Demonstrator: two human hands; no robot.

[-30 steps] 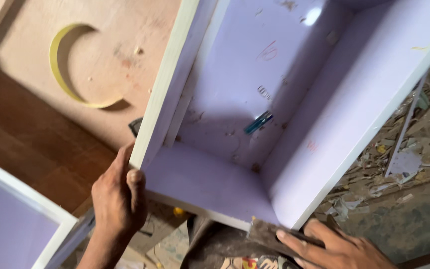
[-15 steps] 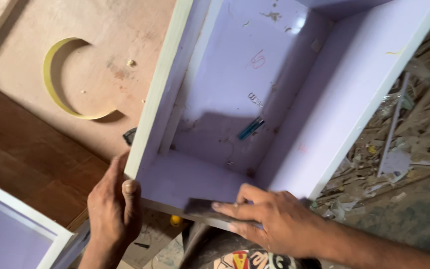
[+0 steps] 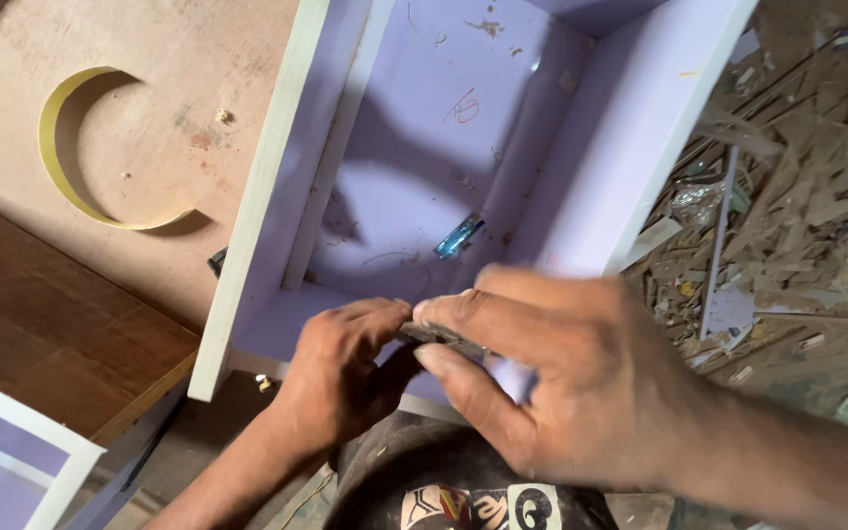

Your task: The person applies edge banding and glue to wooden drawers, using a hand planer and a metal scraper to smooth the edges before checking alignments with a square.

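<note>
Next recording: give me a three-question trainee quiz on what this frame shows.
1. True or false: both hands pinch one dark piece over the lilac box's near wall.
2. What small thing lies on the box floor? A) blue shard B) red screw C) yellow tape
3. Which side of the box is the scrap-littered floor on?

Key:
1. True: left hand and right hand meet on the dark piece at the lilac box.
2. A, blue shard.
3. Right: scraps.
</note>
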